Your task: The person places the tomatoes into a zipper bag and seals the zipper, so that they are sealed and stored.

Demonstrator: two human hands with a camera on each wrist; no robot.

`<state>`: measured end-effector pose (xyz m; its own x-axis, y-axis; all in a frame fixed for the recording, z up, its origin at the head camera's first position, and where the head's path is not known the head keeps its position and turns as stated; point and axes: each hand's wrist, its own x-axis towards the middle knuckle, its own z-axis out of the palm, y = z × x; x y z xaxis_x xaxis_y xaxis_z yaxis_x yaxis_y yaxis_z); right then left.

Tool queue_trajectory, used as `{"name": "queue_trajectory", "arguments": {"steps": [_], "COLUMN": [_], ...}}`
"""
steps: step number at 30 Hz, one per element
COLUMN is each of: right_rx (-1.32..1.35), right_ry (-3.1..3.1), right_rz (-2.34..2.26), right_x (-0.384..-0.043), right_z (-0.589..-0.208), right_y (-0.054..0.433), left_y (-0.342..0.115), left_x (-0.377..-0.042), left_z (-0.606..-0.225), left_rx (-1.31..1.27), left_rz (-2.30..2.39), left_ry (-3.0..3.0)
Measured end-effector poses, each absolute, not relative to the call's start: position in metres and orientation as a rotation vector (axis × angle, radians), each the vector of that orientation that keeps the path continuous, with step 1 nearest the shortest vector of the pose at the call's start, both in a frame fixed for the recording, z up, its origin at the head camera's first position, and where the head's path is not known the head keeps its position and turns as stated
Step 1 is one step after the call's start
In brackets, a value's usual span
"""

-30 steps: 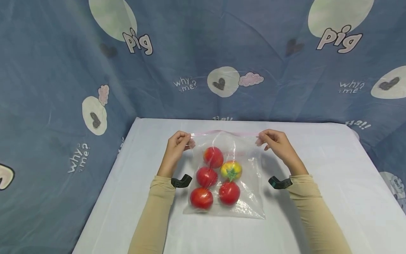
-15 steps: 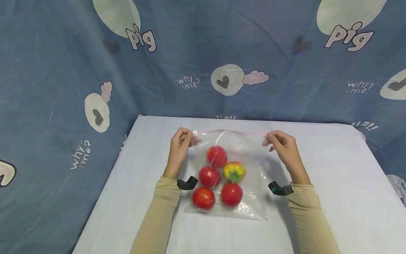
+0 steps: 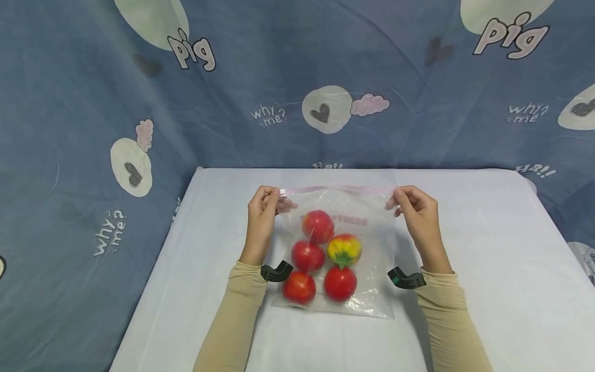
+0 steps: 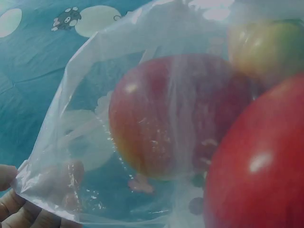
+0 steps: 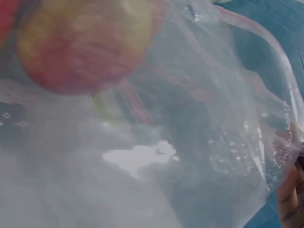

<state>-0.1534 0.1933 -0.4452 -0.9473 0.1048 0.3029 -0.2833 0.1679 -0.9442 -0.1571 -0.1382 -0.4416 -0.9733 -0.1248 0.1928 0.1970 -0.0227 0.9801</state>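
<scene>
A clear zip bag (image 3: 376,263) with a pink zip strip along its top edge is stretched between both hands. Inside it are several red round fruits, among them one red fruit (image 3: 318,226) near the top, and a yellow-and-red one (image 3: 344,250) with a green leafy end. My left hand (image 3: 261,219) pinches the bag's top left corner, beside a small white slider (image 3: 282,192). At the top right corner my right hand (image 3: 420,222) pinches the plastic between thumb and fingers. In the left wrist view the fingertips (image 4: 7,176) grip the film edge.
The bag is over a table with a white cloth (image 3: 488,248). Behind and to the left hangs a blue printed curtain (image 3: 241,62). A dark wrist camera (image 3: 276,271) sits at the left wrist and another dark camera (image 3: 406,279) at the right.
The hands have drawn slightly farther apart, the right one moving right. The bag's top edge has become straighter and tauter. Both hands keep their hold, and the head view has shifted a little.
</scene>
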Motion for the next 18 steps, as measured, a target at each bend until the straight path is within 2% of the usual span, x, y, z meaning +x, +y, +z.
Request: {"name": "queue_trajectory", "arguments": {"steps": [7, 18], "right_rx": [0.23, 0.182], "right_ry": [-2.139, -2.085], "right_rz": [1.834, 1.861], "right_x": [-0.1486, -0.1485], "right_z": [-0.4412, -0.438], "right_y": [0.1919, 0.1932], "left_y": [-0.1363, -0.137], "left_x": [-0.1556, -0.1541], "left_z": [-0.4386, -0.436], "left_rx": [-0.145, -0.229], "left_rz": [-2.071, -1.999], "left_ry": [-1.976, -1.956]}}
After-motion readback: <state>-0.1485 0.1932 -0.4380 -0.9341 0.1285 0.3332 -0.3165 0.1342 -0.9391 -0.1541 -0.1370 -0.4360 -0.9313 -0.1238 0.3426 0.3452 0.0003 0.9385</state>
